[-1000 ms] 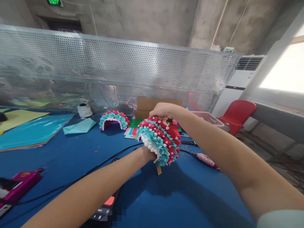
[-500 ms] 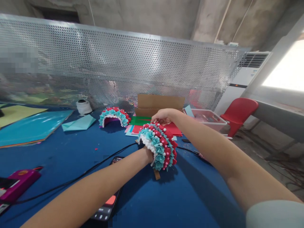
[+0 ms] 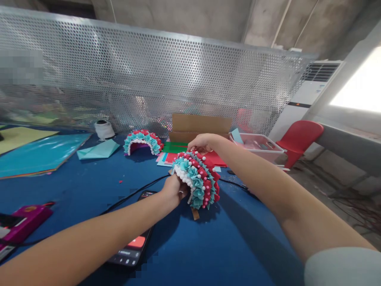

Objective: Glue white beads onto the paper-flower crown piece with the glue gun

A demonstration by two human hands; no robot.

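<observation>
A curved arch (image 3: 198, 180) covered in teal paper flowers, red flowers and white and pink beads leans tilted over the blue table. My left hand (image 3: 174, 188) is closed at its near left edge, thumb outside and some fingers hidden underneath. Over the far upper edge of the arch, my right hand (image 3: 201, 142) has its fingers bent together in a pinch. What lies between those fingertips cannot be made out. A strip of brown card (image 3: 195, 214) shows below the arch's lower end.
A second flower arch (image 3: 143, 142) stands behind. Coloured paper sheets (image 3: 218, 159), a cardboard box (image 3: 201, 124) and a pinkish bin (image 3: 258, 146) are at the back. A phone (image 3: 131, 252), a black cable (image 3: 133, 193) and a magenta device (image 3: 29, 220) lie left.
My left hand has drawn back out from inside the arch to its near left edge, showing more of the hand. My right hand stays at the far upper edge.
</observation>
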